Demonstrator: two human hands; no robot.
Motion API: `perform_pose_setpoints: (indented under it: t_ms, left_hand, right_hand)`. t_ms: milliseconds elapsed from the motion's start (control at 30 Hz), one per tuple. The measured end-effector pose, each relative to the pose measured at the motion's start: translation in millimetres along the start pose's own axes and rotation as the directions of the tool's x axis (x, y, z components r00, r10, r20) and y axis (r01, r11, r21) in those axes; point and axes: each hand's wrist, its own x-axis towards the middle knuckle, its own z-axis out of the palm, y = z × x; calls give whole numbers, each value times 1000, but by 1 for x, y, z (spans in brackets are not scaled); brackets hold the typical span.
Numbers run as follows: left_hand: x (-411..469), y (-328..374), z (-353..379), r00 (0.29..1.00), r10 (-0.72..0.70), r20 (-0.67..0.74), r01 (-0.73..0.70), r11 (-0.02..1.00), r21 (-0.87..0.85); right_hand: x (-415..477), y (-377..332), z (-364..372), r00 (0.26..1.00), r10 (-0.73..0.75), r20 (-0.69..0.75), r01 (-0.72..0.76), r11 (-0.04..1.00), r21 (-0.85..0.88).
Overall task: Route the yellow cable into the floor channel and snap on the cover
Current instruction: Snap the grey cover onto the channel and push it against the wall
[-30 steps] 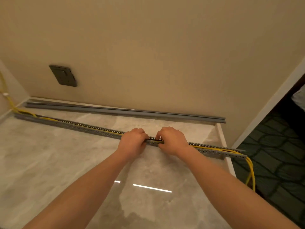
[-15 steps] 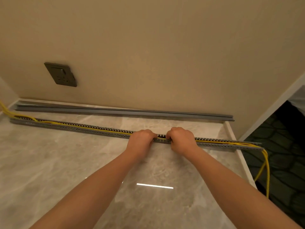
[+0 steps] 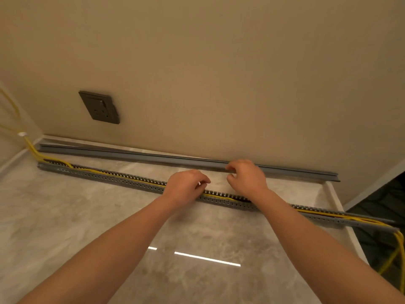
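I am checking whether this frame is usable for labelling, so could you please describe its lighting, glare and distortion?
Head view: warm, dim light tints the wall and floor amber; a white streak of glare lies on the glossy floor between the forearms; the wide lens slightly bows the channel and cover; the left hand and right hand look a little soft; the cable is readable.

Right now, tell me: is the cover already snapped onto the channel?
No: the cover lies by the wall, apart from the channel, where the yellow cable shows.
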Motion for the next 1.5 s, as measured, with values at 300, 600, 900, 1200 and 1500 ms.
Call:
perform_pose_setpoints:
  t_ms: [300,600,900,1200,1500]
  left_hand:
    - [5,-84,-19,992,-126,-20,127,987,95]
    - [6,-113,-11,991,-135,4,134,990,49]
    - [15,-106,-14,999,-7,-34,11,993,120]
    - [27,-38,-9,948,298,-112,-263,931,252]
    - [16,3,-10,942,325,-80,-291,914,281]
  right_hand:
    - [52,-46,40,989,-146,11,146,989,-34]
    - [59,-52,60,987,-156,-36,149,977,-149]
    - [39,-54,46,994,-83,-68,77,992,-98]
    - [-1,-32,-14,988,60,-142,-64,998,-25]
    - [-63,27,-32,994,-45,-99,35,994,-105]
